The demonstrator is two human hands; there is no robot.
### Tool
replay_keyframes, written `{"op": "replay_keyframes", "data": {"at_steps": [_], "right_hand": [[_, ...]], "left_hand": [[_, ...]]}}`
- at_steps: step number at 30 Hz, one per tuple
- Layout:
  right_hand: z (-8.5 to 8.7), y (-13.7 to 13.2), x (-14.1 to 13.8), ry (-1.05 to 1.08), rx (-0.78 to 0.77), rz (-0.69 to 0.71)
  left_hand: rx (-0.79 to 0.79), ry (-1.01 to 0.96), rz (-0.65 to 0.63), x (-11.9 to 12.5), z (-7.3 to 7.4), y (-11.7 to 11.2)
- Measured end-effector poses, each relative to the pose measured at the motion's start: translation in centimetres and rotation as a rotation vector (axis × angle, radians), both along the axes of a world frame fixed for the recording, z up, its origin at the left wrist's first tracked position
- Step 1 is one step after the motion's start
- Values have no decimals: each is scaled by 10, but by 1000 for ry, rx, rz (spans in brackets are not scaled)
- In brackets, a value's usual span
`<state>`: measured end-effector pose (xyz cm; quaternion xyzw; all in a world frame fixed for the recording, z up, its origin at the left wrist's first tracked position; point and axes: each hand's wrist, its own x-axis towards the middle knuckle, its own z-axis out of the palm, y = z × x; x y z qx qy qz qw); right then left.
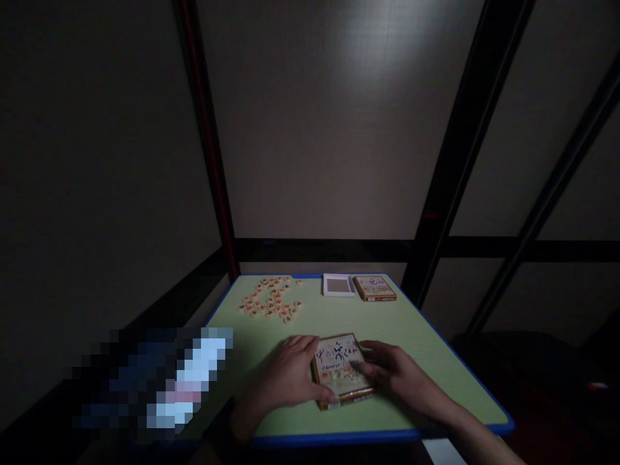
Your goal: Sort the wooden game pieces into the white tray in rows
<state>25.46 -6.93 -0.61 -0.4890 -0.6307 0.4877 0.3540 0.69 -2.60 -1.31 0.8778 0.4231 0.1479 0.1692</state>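
A flat Chinese chess box [343, 369] with printed characters on its lid is held low over the near part of the table, slightly turned; whether it touches the tabletop I cannot tell. My left hand [290, 371] grips its left side, thumb along the front edge and fingers at the far corner. On the opposite side my right hand [390, 371] holds the box, its thumb and fingers closed around the right edge. Farther off, loose round Chinese chess pieces [270, 307] with red and dark markings lie scattered at the far left.
The pale green table [397, 329] has a blue rim. At its far side lie an open white box tray [339, 276] and a second Chinese chess box [376, 289]. A pixelated bright area [201, 368] covers the left edge. Panelled walls [320, 161] stand behind.
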Motion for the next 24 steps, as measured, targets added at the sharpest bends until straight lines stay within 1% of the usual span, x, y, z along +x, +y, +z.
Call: {"op": "replay_keyframes", "data": {"at_steps": [1, 3, 4, 6, 9, 11, 13, 16, 19, 21, 24], "right_hand": [[0, 3, 1, 88, -70, -1], [-3, 8, 2, 191, -203, -49], [-5, 11, 2, 220, -252, -94], [-12, 16, 2, 276, -299, -169], [-21, 24, 8, 399, -278, -184], [-23, 30, 20, 465, -248, -199], [-21, 38, 41, 485, -227, -270], [-17, 49, 78, 445, -231, -422], [-14, 57, 104, 391, -242, -520], [-13, 61, 112, 377, -248, -523], [-12, 63, 115, 342, -248, -418]], "left_hand": [[-7, -1, -4, -1, 0, 0], [-23, 5, -7, -1, -1, 0], [-34, 14, -3, -1, -1, 1], [-57, 36, 23, 0, -2, 1], [-45, 57, 66, 6, -3, 2], [10, 61, 50, 11, -6, 5], [77, 68, -3, 17, -9, 11], [155, 84, -64, 28, -16, 24], [175, 84, -119, 46, -22, 34], [164, 81, -160, 64, -25, 37], [186, 65, -231, 90, -29, 37]]}}
